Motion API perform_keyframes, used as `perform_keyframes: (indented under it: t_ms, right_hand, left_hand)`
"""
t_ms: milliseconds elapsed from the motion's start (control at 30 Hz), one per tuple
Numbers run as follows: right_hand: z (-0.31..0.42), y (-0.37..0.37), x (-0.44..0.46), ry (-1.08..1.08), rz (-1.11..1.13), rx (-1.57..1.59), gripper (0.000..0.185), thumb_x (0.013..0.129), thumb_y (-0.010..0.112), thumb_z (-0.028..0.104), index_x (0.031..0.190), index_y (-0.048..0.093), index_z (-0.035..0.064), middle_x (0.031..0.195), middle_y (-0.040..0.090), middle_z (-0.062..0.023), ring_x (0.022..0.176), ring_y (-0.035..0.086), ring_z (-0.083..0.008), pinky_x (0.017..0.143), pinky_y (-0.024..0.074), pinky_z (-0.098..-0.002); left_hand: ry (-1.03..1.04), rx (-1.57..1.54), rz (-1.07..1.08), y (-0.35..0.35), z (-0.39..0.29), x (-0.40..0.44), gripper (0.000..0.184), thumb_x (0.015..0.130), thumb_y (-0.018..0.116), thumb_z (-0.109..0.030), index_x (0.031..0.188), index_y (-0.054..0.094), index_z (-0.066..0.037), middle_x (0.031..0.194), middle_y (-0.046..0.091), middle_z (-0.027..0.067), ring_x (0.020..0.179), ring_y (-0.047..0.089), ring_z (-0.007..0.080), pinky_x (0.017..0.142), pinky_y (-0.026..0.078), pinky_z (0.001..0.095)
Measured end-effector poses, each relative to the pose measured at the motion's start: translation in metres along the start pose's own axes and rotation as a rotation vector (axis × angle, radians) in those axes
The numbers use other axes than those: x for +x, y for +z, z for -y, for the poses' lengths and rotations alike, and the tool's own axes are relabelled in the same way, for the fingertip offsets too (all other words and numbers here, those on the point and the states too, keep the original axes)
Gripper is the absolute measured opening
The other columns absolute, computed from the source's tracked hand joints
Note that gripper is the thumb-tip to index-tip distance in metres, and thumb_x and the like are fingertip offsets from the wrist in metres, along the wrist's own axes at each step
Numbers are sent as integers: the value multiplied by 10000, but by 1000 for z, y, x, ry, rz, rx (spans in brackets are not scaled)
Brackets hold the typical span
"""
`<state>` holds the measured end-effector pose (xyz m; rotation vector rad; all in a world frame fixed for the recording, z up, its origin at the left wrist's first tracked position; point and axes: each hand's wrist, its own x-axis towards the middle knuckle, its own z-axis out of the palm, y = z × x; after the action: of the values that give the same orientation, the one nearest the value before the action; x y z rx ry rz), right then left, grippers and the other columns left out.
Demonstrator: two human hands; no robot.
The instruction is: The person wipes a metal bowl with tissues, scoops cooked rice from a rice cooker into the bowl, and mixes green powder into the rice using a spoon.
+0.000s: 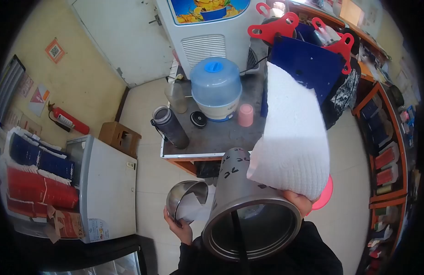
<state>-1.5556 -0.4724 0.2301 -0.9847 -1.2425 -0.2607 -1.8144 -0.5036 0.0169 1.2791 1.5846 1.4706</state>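
My left hand [178,228] grips a shiny metal bowl [177,195] at the lower middle, its fingers wrapped round the underside. White material, like paper or cloth, hangs in the bowl [190,208]. Beside it a large metal cylinder [232,181] with dark leaf-like marks lies tilted, its round open mouth facing me. A black strap or rod [240,233] crosses that mouth. My right hand [300,201] is closed at the cylinder's right rim, under a big white ribbed towel [294,146] that stands up from it. Most of its fingers are hidden.
A dark-topped table [209,145] ahead holds a blue-lidded appliance [215,89], a grey bottle [170,128], a black lid [198,119] and a pink cup [245,114]. A white freezer [111,188] stands left, shelves [386,151] right. A pink basin [323,195] sits behind the towel.
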Motion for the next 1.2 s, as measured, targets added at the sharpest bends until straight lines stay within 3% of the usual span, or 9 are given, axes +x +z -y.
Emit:
perform_keyframes:
  t_ms: [133, 233, 333, 1200]
  right_hand:
    - [3, -3, 3, -8, -5, 15, 576, 656, 868, 220, 1138, 608, 43, 1181, 500, -164, 1157, 478, -383, 956, 384, -472]
    - [5, -4, 4, -14, -5, 21, 552, 659, 866, 212, 1122, 616, 47, 1176, 500, -160, 1156, 480, -381, 954, 386, -472]
    - [6, -6, 4, -14, -7, 22, 529, 662, 864, 205, 1107, 623, 51, 1172, 500, -156, 1154, 481, -378, 953, 387, -472]
    - [12, 5, 11, -48, -2, 90, 330, 688, 849, 141, 972, 691, 85, 1134, 500, -121, 1141, 495, -357, 937, 396, -470]
  left_hand:
    - [18, 14, -21, 0, 1, 0, 781, 733, 341, 135, 1494, 265, -20, 1377, 473, 232, 1231, 518, 302, 1034, 392, 341]
    - [-117, -21, 14, -4, -8, -2, 780, 733, 341, 136, 1493, 268, -22, 1388, 457, 238, 1226, 518, 308, 1038, 388, 344]
    - [-5, 37, -29, 0, -7, -1, 776, 734, 346, 130, 1491, 275, -28, 1359, 477, 241, 1203, 531, 306, 1025, 398, 341]
    - [-36, 9, -9, -3, -4, 3, 774, 732, 352, 135, 1484, 280, -36, 1356, 504, 243, 1212, 543, 316, 1036, 397, 354]
